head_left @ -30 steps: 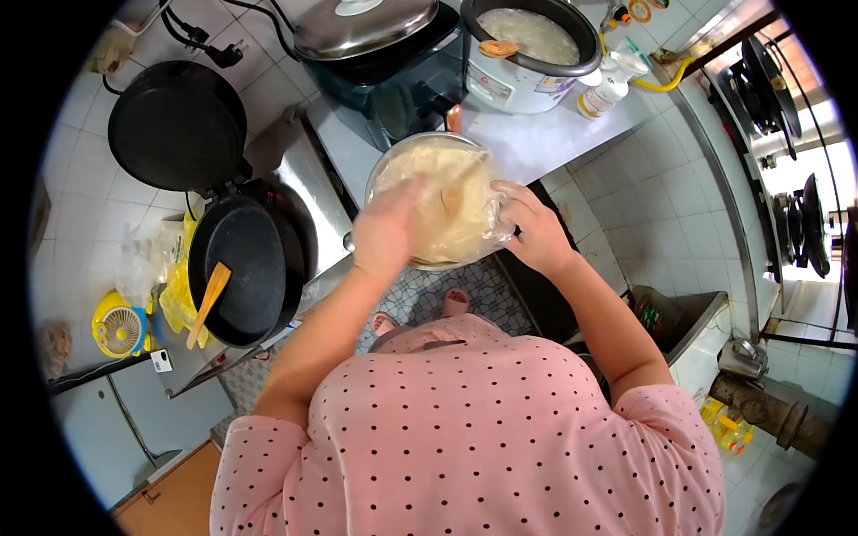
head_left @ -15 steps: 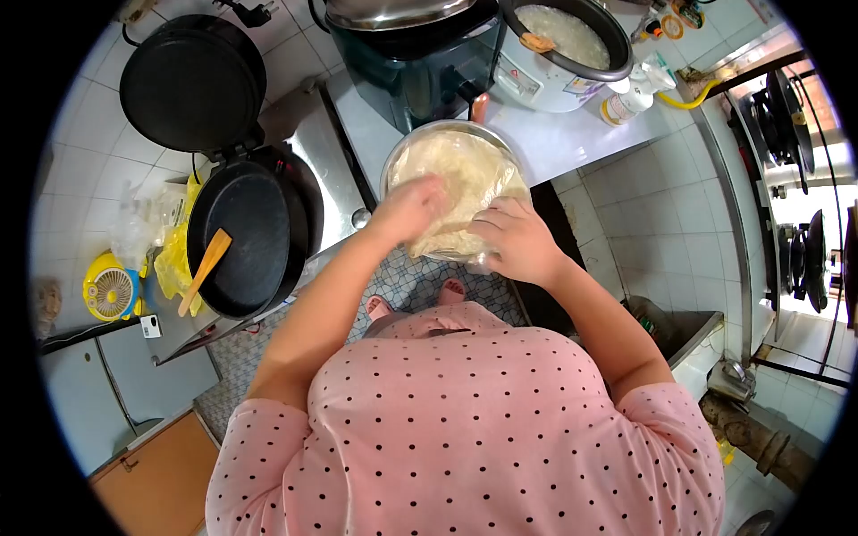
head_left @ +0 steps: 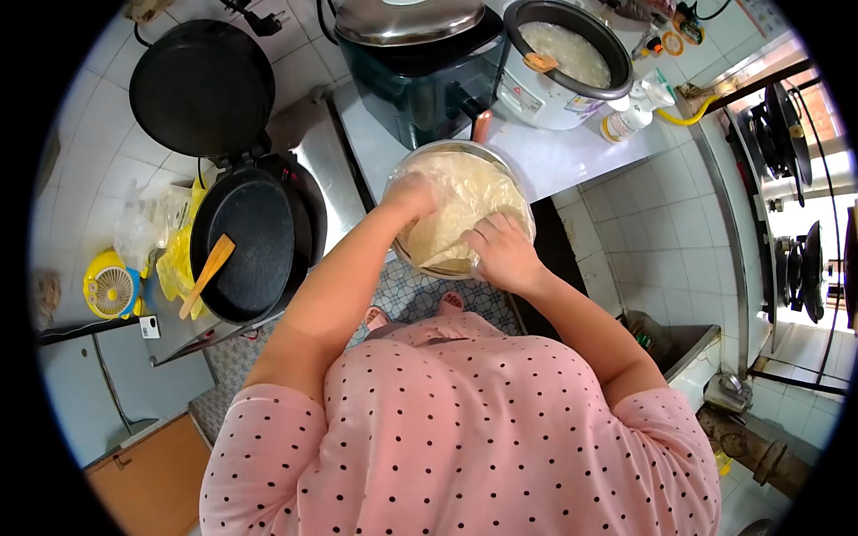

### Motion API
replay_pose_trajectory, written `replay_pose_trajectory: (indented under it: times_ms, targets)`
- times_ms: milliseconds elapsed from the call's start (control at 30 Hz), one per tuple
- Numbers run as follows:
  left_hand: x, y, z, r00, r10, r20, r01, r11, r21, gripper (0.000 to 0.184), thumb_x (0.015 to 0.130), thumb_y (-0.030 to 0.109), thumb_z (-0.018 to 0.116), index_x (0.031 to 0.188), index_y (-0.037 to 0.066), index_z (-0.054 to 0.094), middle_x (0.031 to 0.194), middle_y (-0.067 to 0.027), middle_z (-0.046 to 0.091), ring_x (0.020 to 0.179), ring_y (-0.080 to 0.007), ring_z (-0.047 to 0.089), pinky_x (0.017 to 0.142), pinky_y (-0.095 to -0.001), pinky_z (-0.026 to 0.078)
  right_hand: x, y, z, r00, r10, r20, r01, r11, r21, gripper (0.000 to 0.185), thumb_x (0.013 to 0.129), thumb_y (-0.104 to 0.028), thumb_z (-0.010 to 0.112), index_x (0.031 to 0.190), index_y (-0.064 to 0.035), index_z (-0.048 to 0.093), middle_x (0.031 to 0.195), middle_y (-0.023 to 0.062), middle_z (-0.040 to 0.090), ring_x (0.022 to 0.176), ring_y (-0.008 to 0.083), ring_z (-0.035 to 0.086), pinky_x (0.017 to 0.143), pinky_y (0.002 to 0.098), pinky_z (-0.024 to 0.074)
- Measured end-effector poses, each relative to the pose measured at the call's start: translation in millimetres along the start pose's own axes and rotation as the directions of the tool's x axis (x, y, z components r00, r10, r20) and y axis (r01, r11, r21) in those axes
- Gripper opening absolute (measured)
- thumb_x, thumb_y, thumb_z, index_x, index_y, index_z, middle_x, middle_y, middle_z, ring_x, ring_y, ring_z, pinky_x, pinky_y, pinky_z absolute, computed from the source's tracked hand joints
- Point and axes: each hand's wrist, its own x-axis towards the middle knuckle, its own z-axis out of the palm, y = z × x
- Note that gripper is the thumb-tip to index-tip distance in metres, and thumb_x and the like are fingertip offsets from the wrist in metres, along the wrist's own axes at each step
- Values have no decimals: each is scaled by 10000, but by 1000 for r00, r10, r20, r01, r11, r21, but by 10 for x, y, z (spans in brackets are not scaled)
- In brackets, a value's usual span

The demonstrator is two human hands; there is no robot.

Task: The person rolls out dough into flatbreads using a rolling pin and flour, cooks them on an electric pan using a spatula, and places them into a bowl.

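A metal bowl (head_left: pixel 529 207) holds pale dough (head_left: pixel 442 228), with a clear plastic sheet or bag (head_left: pixel 456 174) lying crinkled over it. At the bowl's left side is my left hand (head_left: pixel 411 196); its fingers are blurred and partly hidden, seemingly by the plastic. My right hand (head_left: pixel 503 255) is closed at the right front rim, fingers curled on a gathered edge of the plastic. That edge stretches leftward over the dough.
Behind the bowl are a dark green air fryer (head_left: pixel 420 85) and a rice cooker (head_left: pixel 545 105) with a wooden spoon (head_left: pixel 541 62). An open electric griddle (head_left: pixel 255 232) at left holds a wooden spatula (head_left: pixel 207 275). A small yellow fan (head_left: pixel 112 286) and a white bottle (head_left: pixel 626 123) stand nearby.
My left hand has moved left to the bowl's left side, and my right fingers have curled in on the plastic. The bowl sits slightly lower in view.
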Motion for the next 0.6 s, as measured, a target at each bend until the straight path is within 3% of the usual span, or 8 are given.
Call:
replay_pose_trajectory:
  times_ms: [67,200,300,400,500,600]
  targets:
    - [15,-26,23,999,2,-44,-7,993,-117,247,839,175,562,972,43,723,1055,-193,692,1030,-342,650,881,-432,510,3,-9,7,998,0,-61,0,1000,11,521,617,-163,755,1113,-95,614,1012,71,581,1025,267,523,902,387,410]
    - [-63,-11,-247,897,5,-442,-104,974,-200,212,863,182,558,934,26,684,981,-213,683,952,-384,642,845,-460,503,53,-62,37,973,-54,-223,57,998,9,522,655,-148,735,1160,-88,618,1086,82,590,1073,279,528,930,386,416]
    - [44,-114,-247,788,-54,-613,-103,970,-218,231,895,207,544,976,21,657,992,-226,668,940,-400,634,827,-469,496,91,-43,223,994,13,-109,-10,1000,25,522,714,-156,704,1221,-76,609,1165,112,588,1094,309,546,958,406,430]
    - [120,-212,-181,868,-79,-491,-85,949,-302,268,891,212,565,1073,32,647,1028,-229,667,971,-395,636,835,-459,499,123,15,405,976,204,78,-210,974,82,476,767,-161,667,1231,-68,610,1198,143,581,1106,342,565,965,429,451]
    - [-61,-254,-255,918,2,-396,-144,933,-331,320,895,188,556,1155,6,601,1120,-224,648,1017,-420,615,897,-473,485,152,87,501,969,230,90,-241,961,139,448,799,-149,628,1243,-89,611,1214,164,576,1118,366,567,954,455,467]
    - [-527,-100,-291,934,-101,-343,41,984,-175,361,886,170,578,1218,28,584,1173,-188,636,1073,-409,600,943,-460,470,160,94,392,953,298,62,-304,921,245,431,797,-125,613,1227,-96,613,1200,181,571,1119,374,566,964,447,462]
